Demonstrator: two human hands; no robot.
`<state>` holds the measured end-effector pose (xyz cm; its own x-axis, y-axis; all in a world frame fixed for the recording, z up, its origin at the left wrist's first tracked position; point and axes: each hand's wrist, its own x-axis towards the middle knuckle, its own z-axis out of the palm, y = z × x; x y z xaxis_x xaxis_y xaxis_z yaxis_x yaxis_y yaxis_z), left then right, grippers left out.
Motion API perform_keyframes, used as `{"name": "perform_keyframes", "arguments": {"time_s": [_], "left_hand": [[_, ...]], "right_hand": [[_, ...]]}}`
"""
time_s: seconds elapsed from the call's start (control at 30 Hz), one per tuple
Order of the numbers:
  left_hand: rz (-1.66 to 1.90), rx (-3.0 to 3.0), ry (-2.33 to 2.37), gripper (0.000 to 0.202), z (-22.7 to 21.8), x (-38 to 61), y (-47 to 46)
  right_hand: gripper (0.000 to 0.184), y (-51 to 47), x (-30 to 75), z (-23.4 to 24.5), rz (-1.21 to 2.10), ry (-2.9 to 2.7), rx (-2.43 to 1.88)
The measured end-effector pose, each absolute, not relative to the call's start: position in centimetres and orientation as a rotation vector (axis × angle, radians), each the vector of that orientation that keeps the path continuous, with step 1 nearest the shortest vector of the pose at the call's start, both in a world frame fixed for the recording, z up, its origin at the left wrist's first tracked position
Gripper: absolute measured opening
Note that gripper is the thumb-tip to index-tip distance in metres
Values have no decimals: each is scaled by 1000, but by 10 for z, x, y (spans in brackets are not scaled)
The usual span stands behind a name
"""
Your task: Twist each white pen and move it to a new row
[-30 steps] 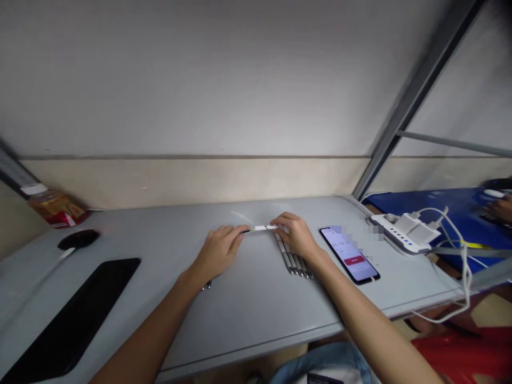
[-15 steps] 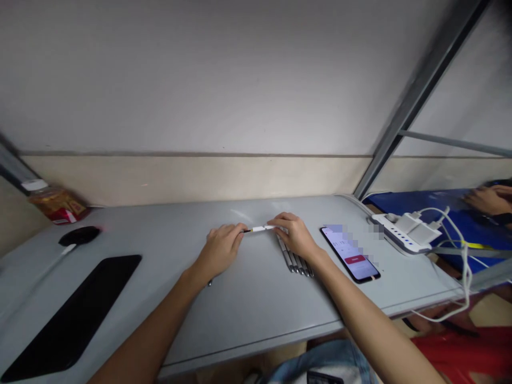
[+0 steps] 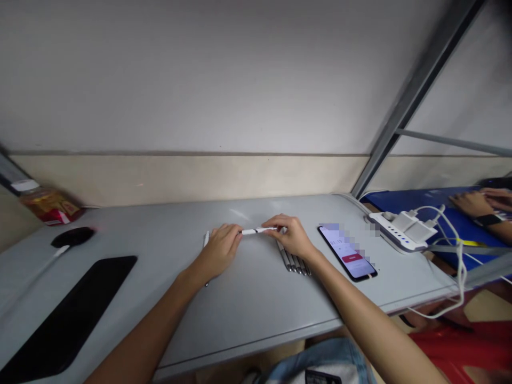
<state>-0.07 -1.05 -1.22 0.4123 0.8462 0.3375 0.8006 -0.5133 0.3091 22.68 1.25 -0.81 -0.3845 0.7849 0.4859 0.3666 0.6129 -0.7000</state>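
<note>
A slim white pen (image 3: 248, 232) with a dark band near its middle is stretched level between my two hands, just above the desk. My left hand (image 3: 221, 248) pinches its left end, and the fingers of my right hand (image 3: 290, 234) are closed on the right end. Beneath my left hand and wrist lies another pen (image 3: 206, 238), mostly covered, with only its two ends showing. Several grey pens (image 3: 295, 263) lie side by side under my right hand and wrist, their upper parts hidden.
To the right are a lit phone (image 3: 347, 253) and a white power strip (image 3: 398, 232) with plugs and cables. A black mat (image 3: 76, 314), a black round charger (image 3: 72, 237) and a bottle (image 3: 48, 205) occupy the left. Another person's hands (image 3: 476, 204) rest on a blue surface.
The dark, gold-tipped section between my hands is now out of sight; the white barrel reaches my left fingers. My right hand has shifted slightly left. The view has turned a little.
</note>
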Motion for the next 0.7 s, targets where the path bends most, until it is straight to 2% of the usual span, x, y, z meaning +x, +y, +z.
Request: {"name": "perform_keyframes", "arguments": {"time_s": [0.13, 0.27, 0.33, 0.43, 0.53, 0.7], "left_hand": [[720, 2583, 1456, 30, -10, -1, -11], [735, 2576, 1480, 27, -10, -2, -10], [734, 2575, 1488, 27, -11, -3, -9], [702, 2584, 1467, 29, -11, -2, -10], [702, 2581, 1474, 29, -10, 0, -11], [697, 2570, 1470, 28, -12, 1, -11]], "right_hand": [[30, 12, 227, -7, 878, -1916, -964], [30, 13, 231, -3, 930, -1936, -918], [24, 13, 233, -3, 938, -1970, -938], [40, 12, 233, -3, 957, -1998, -1028], [29, 12, 234, -2, 921, -1991, -986], [27, 12, 233, -1, 889, -2046, -1004]]}}
